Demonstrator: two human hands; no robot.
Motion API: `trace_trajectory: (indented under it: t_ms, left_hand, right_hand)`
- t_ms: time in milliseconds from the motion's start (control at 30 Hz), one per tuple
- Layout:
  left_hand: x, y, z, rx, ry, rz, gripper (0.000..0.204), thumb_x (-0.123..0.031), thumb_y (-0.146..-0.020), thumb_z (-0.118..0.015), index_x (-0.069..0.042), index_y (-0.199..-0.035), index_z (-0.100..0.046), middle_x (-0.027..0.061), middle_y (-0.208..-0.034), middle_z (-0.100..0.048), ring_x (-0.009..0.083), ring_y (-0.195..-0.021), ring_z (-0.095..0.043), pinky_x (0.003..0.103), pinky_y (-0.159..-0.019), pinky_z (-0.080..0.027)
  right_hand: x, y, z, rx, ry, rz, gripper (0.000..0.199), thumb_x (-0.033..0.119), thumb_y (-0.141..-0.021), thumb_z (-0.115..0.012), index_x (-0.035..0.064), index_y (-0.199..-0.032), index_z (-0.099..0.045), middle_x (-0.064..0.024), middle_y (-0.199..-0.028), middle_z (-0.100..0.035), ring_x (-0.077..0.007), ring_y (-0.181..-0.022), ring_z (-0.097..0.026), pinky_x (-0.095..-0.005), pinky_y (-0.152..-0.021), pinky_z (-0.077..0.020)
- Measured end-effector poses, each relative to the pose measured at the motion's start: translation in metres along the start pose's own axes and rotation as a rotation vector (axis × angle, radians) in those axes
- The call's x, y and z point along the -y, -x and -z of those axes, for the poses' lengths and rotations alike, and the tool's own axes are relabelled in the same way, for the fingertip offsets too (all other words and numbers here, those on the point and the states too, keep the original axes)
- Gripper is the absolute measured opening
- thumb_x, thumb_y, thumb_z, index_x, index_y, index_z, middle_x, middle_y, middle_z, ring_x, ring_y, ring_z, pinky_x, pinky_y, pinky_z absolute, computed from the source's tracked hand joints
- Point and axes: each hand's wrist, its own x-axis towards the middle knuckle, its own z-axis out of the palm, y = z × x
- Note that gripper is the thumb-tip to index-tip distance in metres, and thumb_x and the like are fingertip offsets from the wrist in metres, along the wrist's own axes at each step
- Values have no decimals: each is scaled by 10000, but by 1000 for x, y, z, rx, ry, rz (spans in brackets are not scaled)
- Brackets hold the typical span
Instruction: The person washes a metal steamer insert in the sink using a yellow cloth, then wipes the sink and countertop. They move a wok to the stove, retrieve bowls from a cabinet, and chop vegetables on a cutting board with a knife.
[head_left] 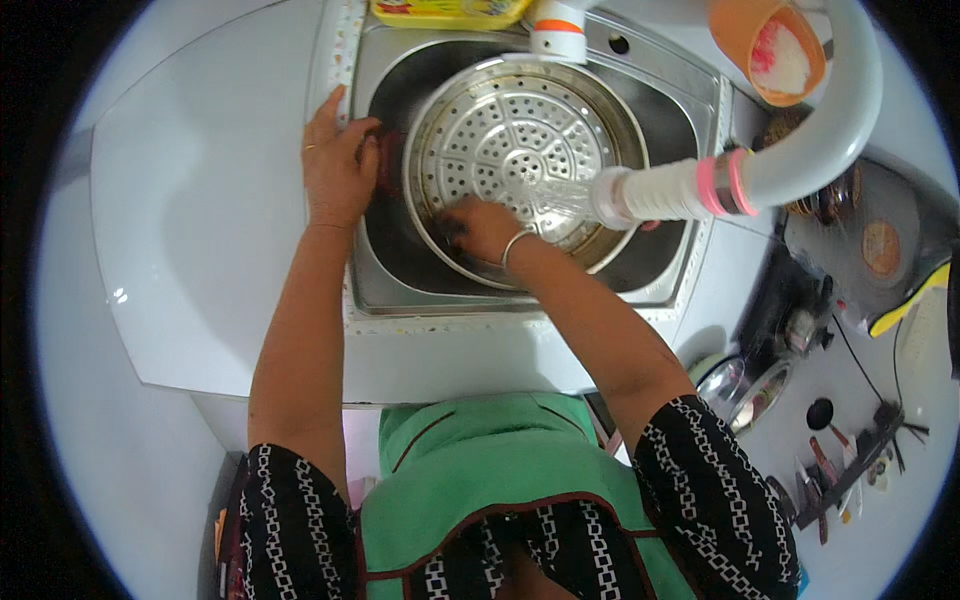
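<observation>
A round metal steamer tray (525, 95) full of holes sits in the sink (385, 290). Inside it, at the near left part, my right hand (487, 228) is curled and pressed down. Something dark shows at its fingertips, too blurred to name. Water (560, 199) runs from the white faucet spout (645, 193) onto the tray beside that hand. My left hand (338, 165) rests on the sink's left edge with its fingers apart, holding nothing. A small dark red patch shows near its thumb, and I cannot make out what it is.
A white counter (200, 240) spreads to the left. Behind the sink lies a yellow package (450, 12). An orange cup (735, 40) hangs at the back right, near the curved white faucet pipe (850, 120). Farther right are a pan (860, 225), metal lids (760, 395) and a knife rack (850, 470).
</observation>
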Motion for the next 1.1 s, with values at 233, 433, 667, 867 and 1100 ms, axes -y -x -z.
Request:
trace_trajectory:
  t_ms: [233, 433, 667, 867, 1100]
  left_hand:
    - [-6, 5, 7, -6, 63, 74, 138, -75, -758, -596, -107, -873, -666, 103, -1312, -447, 307, -1191, -422, 398, -992, -341]
    - [-2, 2, 2, -17, 112, 73, 128, -89, -768, -589, -91, -871, -664, 109, -1318, -443, 312, -1182, -427, 395, -987, -347]
    - [-30, 13, 28, 206, 62, 273, 230, -160, -823, -555, -76, -1035, -588, 120, -1097, -570, 327, -996, -539, 421, -852, -429]
    - [-58, 0, 26, 428, -94, 367, 398, -168, -821, -547, -62, -1195, -462, 176, -1111, -555, 356, -944, -574, 435, -796, -468]
    - [-55, 4, -4, 562, -174, 361, 374, -84, -821, -476, -29, -1190, -452, 238, -1135, -529, 368, -965, -582, 443, -806, -476]
  right_hand:
    - [-59, 80, 125, -224, 357, -324, 339, 187, -758, -591, 115, -1088, -615, -145, -1123, -587, -304, -1013, -567, -387, -880, -444]
    - [-59, 59, 72, 455, -22, -183, 311, 170, -735, -612, 140, -1043, -644, -127, -1097, -605, -295, -1003, -573, -387, -869, -447]
    - [-52, 72, 44, 185, 265, -327, 257, 128, -721, -605, 136, -973, -658, -125, -975, -642, -312, -927, -603, -420, -829, -462]
    - [-56, 83, 47, 122, 323, -270, 218, 121, -799, -500, 56, -928, -664, -163, -1006, -638, -320, -925, -625, -415, -786, -505]
    - [-49, 90, 69, 194, 371, -189, 220, 107, -795, -493, 58, -922, -666, -161, -987, -642, -321, -919, -625, -417, -772, -508]
